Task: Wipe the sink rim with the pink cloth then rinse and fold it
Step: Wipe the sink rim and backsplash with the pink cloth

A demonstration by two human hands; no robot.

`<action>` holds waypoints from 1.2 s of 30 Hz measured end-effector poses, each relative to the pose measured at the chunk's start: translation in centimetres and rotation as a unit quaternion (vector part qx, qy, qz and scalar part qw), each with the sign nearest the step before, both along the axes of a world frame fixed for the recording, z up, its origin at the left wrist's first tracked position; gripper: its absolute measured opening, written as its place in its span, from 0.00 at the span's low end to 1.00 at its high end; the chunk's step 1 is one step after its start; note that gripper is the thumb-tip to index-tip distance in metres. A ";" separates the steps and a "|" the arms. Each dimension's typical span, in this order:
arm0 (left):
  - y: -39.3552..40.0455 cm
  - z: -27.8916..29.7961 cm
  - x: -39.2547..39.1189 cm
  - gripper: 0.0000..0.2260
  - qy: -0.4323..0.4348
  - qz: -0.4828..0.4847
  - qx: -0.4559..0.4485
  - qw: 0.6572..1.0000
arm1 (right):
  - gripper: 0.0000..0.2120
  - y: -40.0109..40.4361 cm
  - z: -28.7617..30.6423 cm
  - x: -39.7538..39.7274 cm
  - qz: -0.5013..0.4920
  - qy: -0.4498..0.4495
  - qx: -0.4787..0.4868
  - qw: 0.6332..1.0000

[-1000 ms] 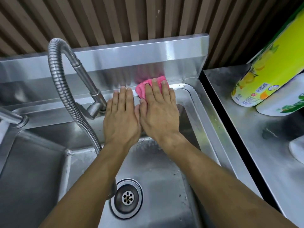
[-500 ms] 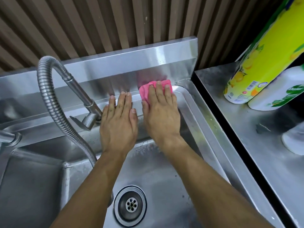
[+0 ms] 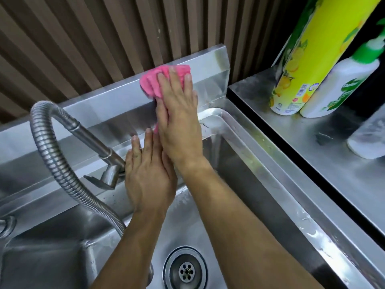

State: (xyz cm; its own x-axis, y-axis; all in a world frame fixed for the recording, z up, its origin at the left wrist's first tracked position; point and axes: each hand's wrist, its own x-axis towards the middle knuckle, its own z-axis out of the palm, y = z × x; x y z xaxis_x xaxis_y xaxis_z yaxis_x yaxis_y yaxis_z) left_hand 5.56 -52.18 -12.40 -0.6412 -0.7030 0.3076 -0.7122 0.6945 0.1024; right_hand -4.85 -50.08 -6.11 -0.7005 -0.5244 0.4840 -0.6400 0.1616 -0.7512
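- The right hand (image 3: 179,119) lies flat, fingers stretched out and close together, and it presses the crumpled pink cloth (image 3: 155,81) against the upright steel backsplash (image 3: 104,103) behind the basin. It does not pinch the cloth; it only pushes on it.
- The cloth is under the fingertips and shows above and to the left of them, near the top edge of the backsplash. Its long side runs left to right along that edge.
- The left hand (image 3: 148,174) is also open and flat, holds nothing, and rests on the back ledge of the stainless steel sink rim (image 3: 258,155), just beside the right wrist and touching it.
- I judge the wiping step is not finished; the right hand is clearly the nearer one to continue.
- To the left, the corrugated metal faucet hose (image 3: 48,147) and its spout limit the room. To the right, the backsplash ends soon, and a yellow lemon-print bottle (image 3: 300,65) and a white bottle with a green cap (image 3: 341,84) stand on the steel counter (image 3: 312,147) beyond it.
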 end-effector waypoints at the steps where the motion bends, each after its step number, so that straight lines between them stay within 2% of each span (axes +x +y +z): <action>1: 0.0 0.1 0.0 0.25 0.008 0.003 0.000 1.000 | 0.24 -0.3 -0.3 -1.0 -0.006 0.012 0.004 1.000; 5: 0.5 0.4 0.0 0.26 0.036 -0.003 0.007 0.999 | 0.22 1.0 -0.2 -4.3 -0.097 -0.078 -0.079 0.989; 10: 0.4 0.5 -0.1 0.26 0.035 0.000 0.006 0.999 | 0.22 2.6 1.2 -3.3 -0.118 -0.149 -0.095 0.977; 12: 0.4 0.5 -0.2 0.26 0.035 -0.001 0.008 0.999 | 0.20 4.0 0.9 -2.1 -0.113 -0.097 -0.039 0.988; 14: 0.3 0.4 -0.2 0.26 0.034 -0.004 0.008 0.999 | 0.17 4.8 -0.4 -1.0 -0.078 0.014 0.060 0.995; 16: 0.2 0.3 -0.2 0.26 0.032 0.000 0.007 0.999 | 0.18 4.5 -2.3 0.0 -0.038 0.121 0.180 0.976; 18: 0.3 0.3 -0.1 0.26 0.029 0.000 0.007 1.000 | 0.27 4.4 -4.1 0.6 -0.018 0.161 0.265 0.951; 20: 0.3 0.3 -0.1 0.26 0.023 -0.002 0.009 1.000 | 0.29 4.6 -4.2 -0.1 -0.042 0.181 0.299 0.936; 24: 0.4 0.4 0.0 0.27 0.023 -0.002 0.018 1.000 | 0.28 4.4 -2.3 -2.1 -0.081 0.138 0.432 0.887; 26: 0.4 0.4 0.0 0.27 0.026 -0.001 0.021 0.999 | 0.29 4.1 -1.5 -2.8 -0.103 0.115 0.464 0.873; 32: 0.5 0.6 0.0 0.27 0.028 0.001 0.021 0.999 | 0.31 2.8 -0.4 -5.0 -0.166 0.048 0.485 0.857; 36: 0.6 0.6 0.0 0.26 0.027 0.001 0.015 1.000 | 0.30 3.1 0.1 -6.2 -0.192 0.005 0.443 0.876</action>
State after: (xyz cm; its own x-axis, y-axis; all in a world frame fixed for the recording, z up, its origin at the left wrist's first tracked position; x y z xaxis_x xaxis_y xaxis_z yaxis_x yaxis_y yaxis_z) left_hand 5.57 -51.63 -11.80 -0.6223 -0.7137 0.3213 -0.7067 0.6889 0.1614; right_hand -11.00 -46.98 -6.01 -0.9058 -0.4235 0.0136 -0.4162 0.8832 -0.2164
